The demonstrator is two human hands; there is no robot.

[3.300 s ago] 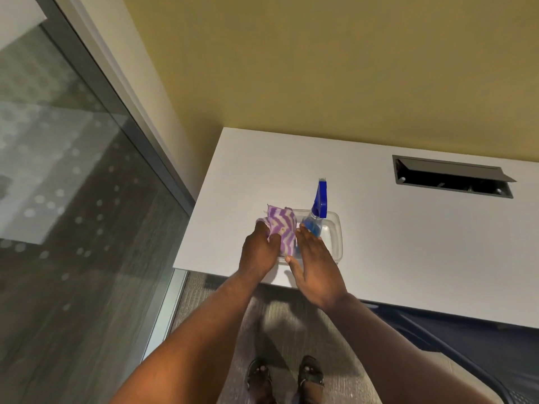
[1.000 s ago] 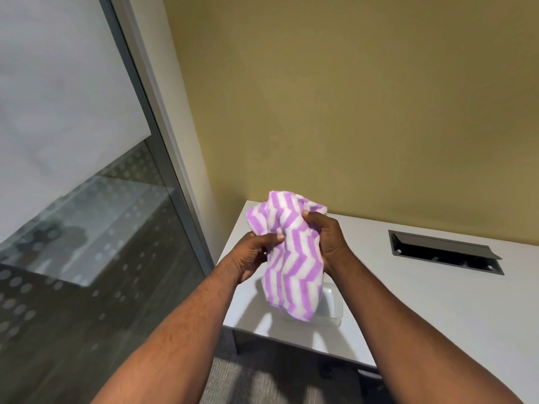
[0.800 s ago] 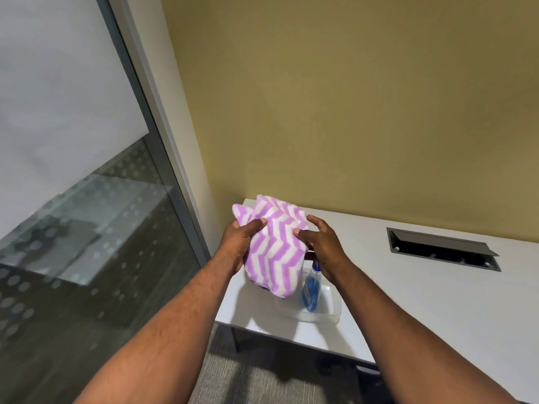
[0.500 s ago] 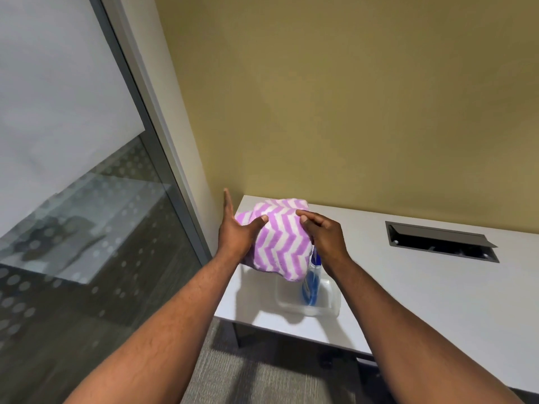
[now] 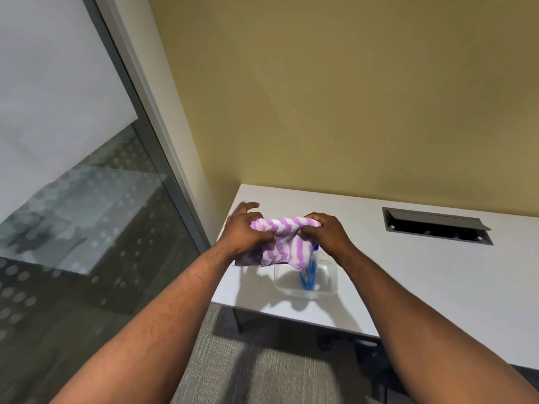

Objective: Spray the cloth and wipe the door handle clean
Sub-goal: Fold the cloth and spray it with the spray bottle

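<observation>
A purple-and-white zigzag cloth (image 5: 281, 243) hangs bunched between both hands above the table's left end. My left hand (image 5: 246, 233) grips its left side, with some fingers sticking out behind. My right hand (image 5: 326, 231) pinches its right side. Just below the cloth a blue spray bottle (image 5: 309, 271) lies in a clear plastic tub (image 5: 326, 282); the cloth hides the bottle's upper part. No door handle is in view.
The tub stands on a white table (image 5: 423, 275) against a yellow wall (image 5: 350, 97). A cable slot (image 5: 436, 225) is sunk into the table at the back right. A glass partition with a metal frame (image 5: 151, 135) rises on the left. Grey carpet (image 5: 262, 371) lies below.
Both hands took the cloth out of the tub and raised it. They have since folded it smaller and lowered it a little. The spray bottle stayed in the tub.
</observation>
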